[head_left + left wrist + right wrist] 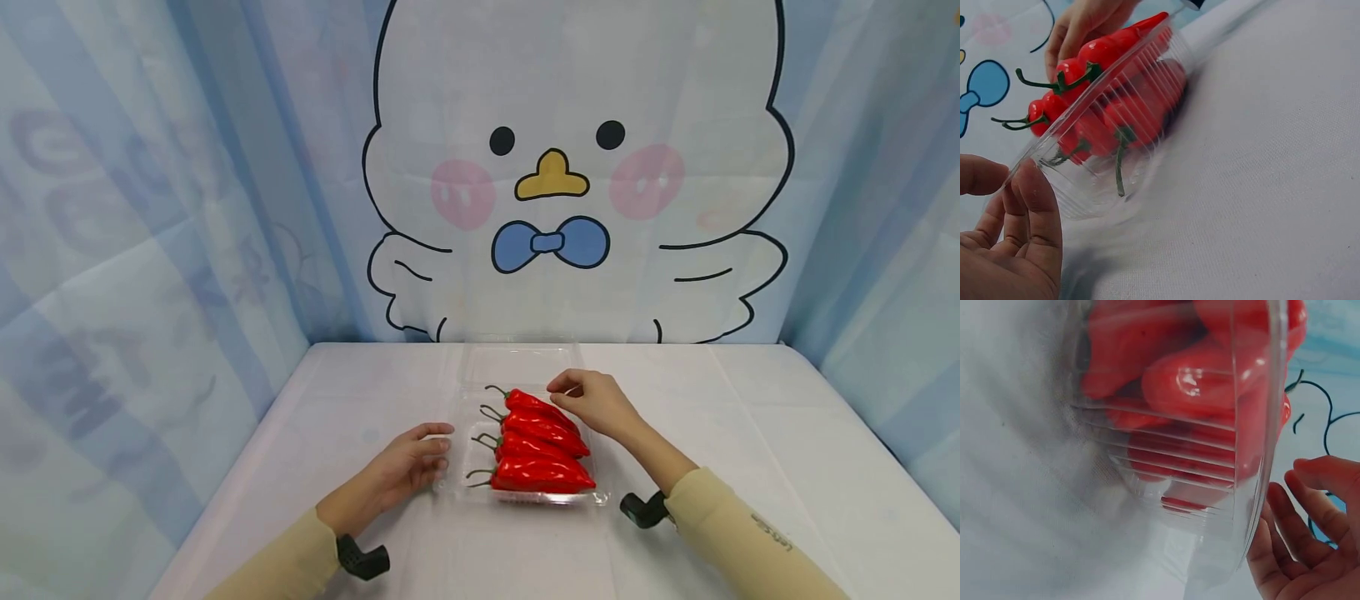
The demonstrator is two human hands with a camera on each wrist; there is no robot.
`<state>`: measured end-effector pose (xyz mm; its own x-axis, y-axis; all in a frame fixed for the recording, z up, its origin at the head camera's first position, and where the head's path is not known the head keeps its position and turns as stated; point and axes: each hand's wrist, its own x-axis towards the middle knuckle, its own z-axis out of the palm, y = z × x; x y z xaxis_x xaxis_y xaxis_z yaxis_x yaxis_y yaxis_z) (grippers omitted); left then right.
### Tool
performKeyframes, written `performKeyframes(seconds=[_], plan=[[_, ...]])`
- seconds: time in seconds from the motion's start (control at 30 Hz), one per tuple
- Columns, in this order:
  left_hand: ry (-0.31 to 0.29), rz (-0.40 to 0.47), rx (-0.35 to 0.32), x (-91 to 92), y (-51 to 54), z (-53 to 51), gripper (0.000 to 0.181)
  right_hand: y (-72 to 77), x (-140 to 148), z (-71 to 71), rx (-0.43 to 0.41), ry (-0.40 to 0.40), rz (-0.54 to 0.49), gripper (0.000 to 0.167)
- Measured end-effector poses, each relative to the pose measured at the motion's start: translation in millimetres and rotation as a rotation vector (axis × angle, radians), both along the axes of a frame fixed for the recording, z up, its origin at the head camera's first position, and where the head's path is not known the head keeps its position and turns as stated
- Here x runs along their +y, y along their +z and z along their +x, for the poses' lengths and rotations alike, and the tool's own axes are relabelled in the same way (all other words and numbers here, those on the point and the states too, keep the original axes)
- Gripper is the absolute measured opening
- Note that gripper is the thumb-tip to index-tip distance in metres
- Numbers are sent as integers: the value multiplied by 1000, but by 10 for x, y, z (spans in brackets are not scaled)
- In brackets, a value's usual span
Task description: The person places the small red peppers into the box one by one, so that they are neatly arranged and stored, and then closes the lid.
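A clear plastic clamshell box (547,498) on the white table holds several glossy red peppers (542,473) with curled green stems. My left hand (408,467) is at the box's left side. In the left wrist view its thumb lies above the rim (1079,111) and the fingers (1038,200) below, pinching it. My right hand (600,404) hovers by the back right corner, close to the farthest pepper. Seen in the right wrist view, its thumb (1329,472) stands apart from the fingers, with nothing held between them. Peppers lie stacked, partly hiding those beneath.
Behind the peppers the box's clear lid (519,364) lies folded back, near the table's far edge. A curtain with a cartoon bird (551,300) hangs behind, and blue-white curtains (150,292) enclose the sides. White tabletop (750,433) stretches around the box.
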<state>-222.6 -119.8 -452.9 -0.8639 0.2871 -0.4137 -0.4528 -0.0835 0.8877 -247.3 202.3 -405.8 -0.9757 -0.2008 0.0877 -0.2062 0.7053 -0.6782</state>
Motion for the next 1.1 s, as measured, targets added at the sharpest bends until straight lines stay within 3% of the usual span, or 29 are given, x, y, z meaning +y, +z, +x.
performKeyframes(seconds=[0.2,0.37,0.6,0.77,0.93,1.1], plan=[[5,-14,-11,-10,11,-29,41,-38,96,-15,35,-98,-14,22],[24,-32,5,0,8,-131,41,-77,189,-29,24,-212,0,31],[58,-48,29,54,22,-370,42,-148,292,-92,-266,-271,-202,53],[91,-12,34,80,22,-563,45,-179,348,-141,-418,-266,-366,56],[90,45,31,127,8,-707,46,-208,359,-148,-484,-279,-455,56],[60,116,51,197,-27,-754,46,-209,350,-133,-474,-287,-457,56]])
